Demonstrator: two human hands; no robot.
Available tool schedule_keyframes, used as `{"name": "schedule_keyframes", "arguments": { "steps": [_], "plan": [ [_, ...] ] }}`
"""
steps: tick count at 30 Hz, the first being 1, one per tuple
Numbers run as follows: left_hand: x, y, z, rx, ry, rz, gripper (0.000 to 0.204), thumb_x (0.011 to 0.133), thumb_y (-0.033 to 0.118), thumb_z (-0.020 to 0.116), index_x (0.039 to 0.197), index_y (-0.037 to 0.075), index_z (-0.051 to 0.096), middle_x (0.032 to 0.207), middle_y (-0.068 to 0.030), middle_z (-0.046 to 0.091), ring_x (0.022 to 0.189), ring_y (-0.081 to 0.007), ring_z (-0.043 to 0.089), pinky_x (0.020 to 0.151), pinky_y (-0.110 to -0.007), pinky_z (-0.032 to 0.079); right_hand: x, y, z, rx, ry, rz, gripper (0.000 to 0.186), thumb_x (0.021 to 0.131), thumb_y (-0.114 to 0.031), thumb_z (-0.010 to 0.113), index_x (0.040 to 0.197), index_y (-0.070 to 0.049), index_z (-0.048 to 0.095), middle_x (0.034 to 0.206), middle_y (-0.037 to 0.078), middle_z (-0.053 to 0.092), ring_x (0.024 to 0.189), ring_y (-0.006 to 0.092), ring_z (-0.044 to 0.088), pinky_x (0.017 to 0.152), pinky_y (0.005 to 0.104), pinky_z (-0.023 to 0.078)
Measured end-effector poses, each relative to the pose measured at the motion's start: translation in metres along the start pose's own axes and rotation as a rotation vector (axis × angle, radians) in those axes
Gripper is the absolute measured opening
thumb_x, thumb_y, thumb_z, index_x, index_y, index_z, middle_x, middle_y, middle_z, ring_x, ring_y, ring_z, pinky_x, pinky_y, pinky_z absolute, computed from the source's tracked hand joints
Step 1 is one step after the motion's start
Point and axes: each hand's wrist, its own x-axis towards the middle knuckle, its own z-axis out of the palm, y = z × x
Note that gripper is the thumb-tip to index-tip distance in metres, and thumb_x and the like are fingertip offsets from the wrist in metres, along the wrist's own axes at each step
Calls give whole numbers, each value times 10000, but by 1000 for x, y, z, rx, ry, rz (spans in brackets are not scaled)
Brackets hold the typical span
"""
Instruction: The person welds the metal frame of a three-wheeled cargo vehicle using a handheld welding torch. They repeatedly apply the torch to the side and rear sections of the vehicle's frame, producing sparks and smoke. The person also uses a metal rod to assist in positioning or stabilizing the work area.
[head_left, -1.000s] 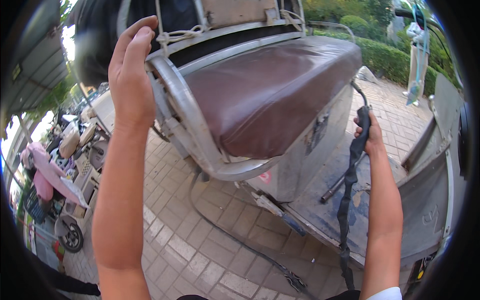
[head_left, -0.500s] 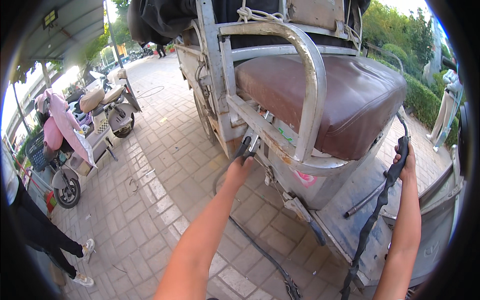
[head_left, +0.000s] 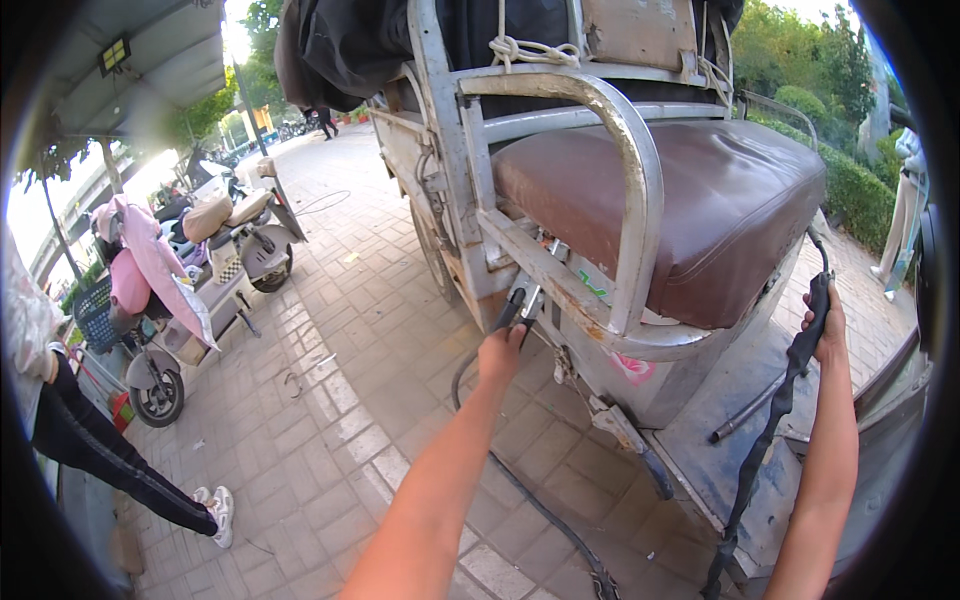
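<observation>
My left hand is closed around a metal clamp with a black grip, beside the rusty silver frame of a cargo tricycle. Whether its jaws bite the frame cannot be made out. A black cable trails from near this hand to the paving. On the other side, my right hand wraps around a thick, black-taped cable handle. Its thin bent end rises beside the brown padded seat, and its taped cable hangs down past the footboard.
A bare metal tube lies on the tricycle's footboard. Parked scooters stand at left on brick paving. One person in black trousers is near the left edge; another stands by the right hedge.
The whole view has shifted, so the tricycle appears slightly lower and farther right. Both hands keep their grips. The person at left has changed stance, with the feet now close together.
</observation>
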Motion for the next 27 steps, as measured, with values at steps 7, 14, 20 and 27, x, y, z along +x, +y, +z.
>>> {"name": "schedule_keyframes", "arguments": {
  "steps": [7,14,20,27],
  "plan": [
    [-2,-2,-8,-36,48,74,520,940,507,571,980,11,720,768,-196,677,774,-339,671,733,-432,490,3,4,1,20,23,-1,381,976,-521,517,1060,-151,552,794,1,614,471,70,513,394,239,422],
    [-1,0,-11,-40,-11,13,529,939,511,573,1013,7,716,797,-196,682,798,-330,676,751,-424,492,14,12,-2,21,57,3,388,956,-536,549,1029,-155,558,773,-7,605,472,66,511,396,234,419],
    [6,-9,11,-10,16,36,516,940,507,569,1067,25,700,887,-228,694,882,-399,668,783,-461,493,11,1,-19,11,56,-39,405,977,-520,514,1125,-149,585,785,-1,614,470,66,501,390,235,410],
    [-55,-40,-14,-175,-140,19,498,945,283,643,1294,-59,543,1011,-69,653,876,-153,577,769,-281,469,-9,19,25,127,92,6,433,988,-473,524,1078,-54,581,818,106,637,513,168,524,460,341,457]
  ]
}}
